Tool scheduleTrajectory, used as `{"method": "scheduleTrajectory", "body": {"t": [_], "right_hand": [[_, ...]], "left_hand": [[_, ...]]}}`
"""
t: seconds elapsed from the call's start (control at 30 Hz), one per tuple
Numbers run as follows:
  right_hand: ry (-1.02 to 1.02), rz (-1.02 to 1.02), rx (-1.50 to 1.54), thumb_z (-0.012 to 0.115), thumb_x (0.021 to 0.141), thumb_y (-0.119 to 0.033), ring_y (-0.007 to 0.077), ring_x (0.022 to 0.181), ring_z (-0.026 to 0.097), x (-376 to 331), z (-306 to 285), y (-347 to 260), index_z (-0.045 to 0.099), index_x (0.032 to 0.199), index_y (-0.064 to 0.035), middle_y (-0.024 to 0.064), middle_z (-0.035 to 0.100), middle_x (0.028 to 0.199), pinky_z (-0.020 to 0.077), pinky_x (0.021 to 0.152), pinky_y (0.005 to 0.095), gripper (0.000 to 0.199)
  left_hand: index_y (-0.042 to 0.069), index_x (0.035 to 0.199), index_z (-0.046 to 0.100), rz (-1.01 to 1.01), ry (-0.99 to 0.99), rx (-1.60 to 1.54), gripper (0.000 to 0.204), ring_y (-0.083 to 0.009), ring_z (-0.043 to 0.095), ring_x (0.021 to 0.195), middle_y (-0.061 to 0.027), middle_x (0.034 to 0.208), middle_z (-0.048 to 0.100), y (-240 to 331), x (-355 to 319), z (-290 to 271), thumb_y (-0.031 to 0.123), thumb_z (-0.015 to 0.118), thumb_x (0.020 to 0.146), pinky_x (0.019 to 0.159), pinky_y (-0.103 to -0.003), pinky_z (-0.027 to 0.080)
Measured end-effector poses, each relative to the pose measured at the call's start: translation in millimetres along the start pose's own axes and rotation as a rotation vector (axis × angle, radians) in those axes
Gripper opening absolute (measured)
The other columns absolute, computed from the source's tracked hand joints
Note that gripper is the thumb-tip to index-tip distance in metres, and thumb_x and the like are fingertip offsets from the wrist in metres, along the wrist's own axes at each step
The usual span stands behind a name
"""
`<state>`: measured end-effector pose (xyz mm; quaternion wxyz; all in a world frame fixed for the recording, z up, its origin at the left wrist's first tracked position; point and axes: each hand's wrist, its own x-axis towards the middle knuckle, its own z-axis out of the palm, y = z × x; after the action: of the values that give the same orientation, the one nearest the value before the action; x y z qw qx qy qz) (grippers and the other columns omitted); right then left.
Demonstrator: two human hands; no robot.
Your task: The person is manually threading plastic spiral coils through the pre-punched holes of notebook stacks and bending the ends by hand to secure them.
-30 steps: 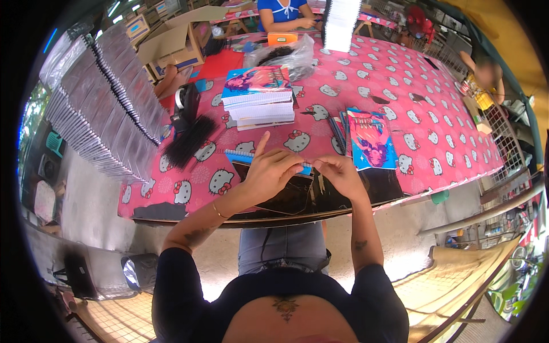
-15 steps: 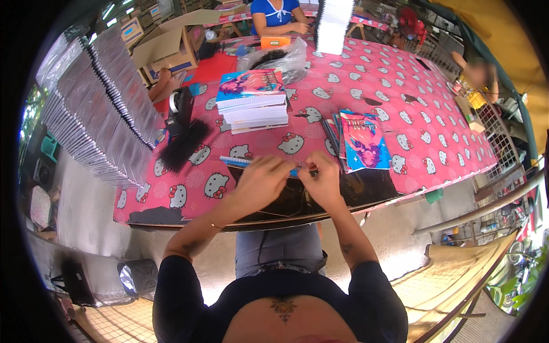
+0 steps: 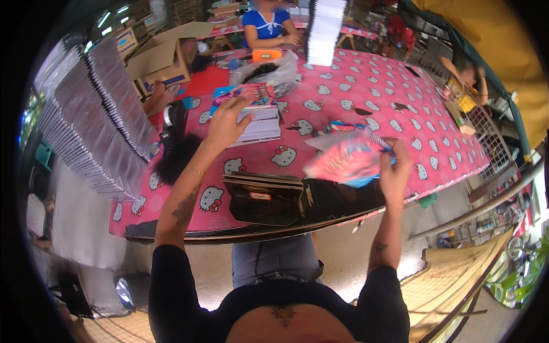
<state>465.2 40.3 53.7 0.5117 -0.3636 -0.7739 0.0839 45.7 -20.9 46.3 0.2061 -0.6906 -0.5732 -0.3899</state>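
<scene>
My left hand [image 3: 227, 122] reaches forward over the pink patterned tablecloth [image 3: 366, 86] and rests its fingers on the top booklet of a stack of colourful booklets [image 3: 251, 111]. My right hand [image 3: 394, 166] is raised to the right and grips a pink and blue booklet in a clear plastic sleeve [image 3: 346, 160], which is blurred by motion. A dark open box [image 3: 266, 197] of thin flat items stands at the table's near edge between my arms.
A tall leaning stack of grey packets [image 3: 94, 114] fills the left side. A black tape dispenser [image 3: 174, 120], a clear bag [image 3: 269, 74], a white paper stack [image 3: 326, 28] and cardboard boxes [image 3: 160, 57] are farther back. A person in blue [image 3: 266, 26] sits across; another person [image 3: 469, 71] is at right.
Both hands were together at the near table edge. Now my left hand has reached out to the booklet stack and my right hand has swung right holding the sleeved booklet.
</scene>
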Motion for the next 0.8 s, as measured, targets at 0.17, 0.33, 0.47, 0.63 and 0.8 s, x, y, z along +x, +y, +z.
{"method": "scheduleTrajectory", "body": {"t": [0.17,0.33,0.47,0.63,0.8], "right_hand": [[-0.209,-0.445,-0.352,0.059,0.076,0.007,0.0391,0.115,0.062,38.1,49.8,20.3,0.069,0.098,-0.0051,0.0210,0.060,0.131,0.0512,0.096,0.0424,0.027],[-0.499,-0.144,-0.033,0.064,0.089,-0.005,0.0412,0.129,0.054,-8.3,107.8,126.3,0.062,0.130,-0.0088,0.0226,0.052,0.144,0.0441,0.108,0.0438,0.041],[-0.357,0.029,0.539,0.077,0.087,-0.021,0.0336,0.139,0.045,-17.5,112.3,20.4,0.045,0.148,-0.0071,0.0185,0.048,0.150,0.0374,0.114,0.0444,0.070],[-0.368,0.288,0.925,0.074,0.093,-0.007,0.0112,0.102,0.064,-88.0,129.0,-29.5,0.061,0.125,0.0004,0.0050,0.071,0.112,0.0502,0.090,0.0276,0.035],[-0.288,0.408,1.020,0.074,0.093,-0.007,0.0106,0.099,0.064,-107.1,136.9,-36.5,0.065,0.118,0.0021,0.0053,0.073,0.107,0.0505,0.090,0.0286,0.028]], "left_hand": [[0.006,0.113,0.071,0.083,-0.046,0.245,0.027,-0.0326,0.068,0.101,-0.0128,0.111,0.070,-66.4,-35.5,40.1,0.008,0.067,0.086,0.086,-0.043,0.055],[0.007,0.114,0.070,0.058,0.073,0.240,0.031,-0.0290,0.064,0.095,-0.0091,0.102,0.068,-30.1,-3.7,10.6,0.003,0.062,0.083,0.082,-0.044,0.049],[0.007,0.116,0.069,0.198,0.205,0.150,0.034,-0.0258,0.059,0.088,-0.0077,0.094,0.063,56.2,6.4,-52.4,0.002,0.062,0.083,0.077,-0.040,0.039],[0.007,0.113,0.067,0.222,-0.095,-0.118,0.034,-0.0258,0.061,0.087,-0.0067,0.093,0.063,122.6,-7.0,-61.4,0.001,0.067,0.080,0.079,-0.041,0.041],[0.008,0.114,0.067,0.263,-0.145,-0.107,0.034,-0.0246,0.060,0.087,-0.0057,0.092,0.062,129.1,-8.0,-63.8,0.003,0.069,0.080,0.079,-0.039,0.040]]}}
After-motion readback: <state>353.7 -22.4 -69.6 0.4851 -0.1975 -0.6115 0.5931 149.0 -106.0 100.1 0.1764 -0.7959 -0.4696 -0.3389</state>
